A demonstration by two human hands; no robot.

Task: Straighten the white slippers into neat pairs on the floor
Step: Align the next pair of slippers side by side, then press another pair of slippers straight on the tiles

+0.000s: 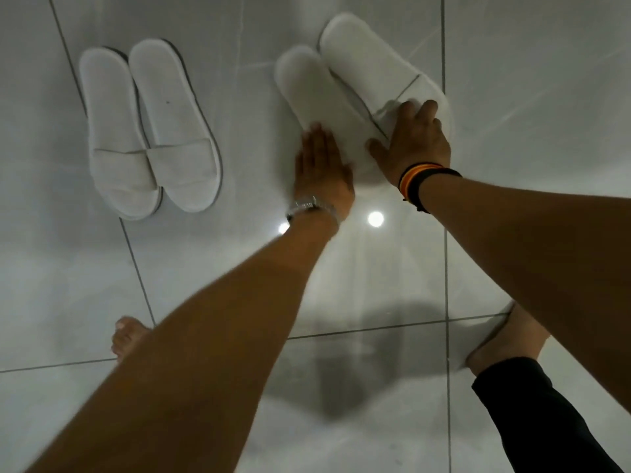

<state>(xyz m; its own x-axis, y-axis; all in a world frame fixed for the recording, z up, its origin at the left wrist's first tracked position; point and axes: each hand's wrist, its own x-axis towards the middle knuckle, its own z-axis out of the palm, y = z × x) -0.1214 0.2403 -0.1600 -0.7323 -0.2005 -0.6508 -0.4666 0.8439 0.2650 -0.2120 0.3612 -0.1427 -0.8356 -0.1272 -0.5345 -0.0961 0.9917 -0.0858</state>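
Two pairs of white slippers lie on the pale tiled floor. The left pair (146, 131) sits side by side, toes toward me. In the right pair, the left slipper (307, 87) and the right slipper (372, 59) lie at a slant, close together. My left hand (322, 172) lies flat with fingers together on the toe end of the left one. My right hand (415, 143) presses on the strap of the right one, fingers spread over it. Both toe ends are hidden under my hands.
Glossy floor tiles (529, 97) with dark grout lines reflect two ceiling lights. My bare left foot (128, 337) stands at lower left; my right foot (505, 339) wears another white slipper at lower right.
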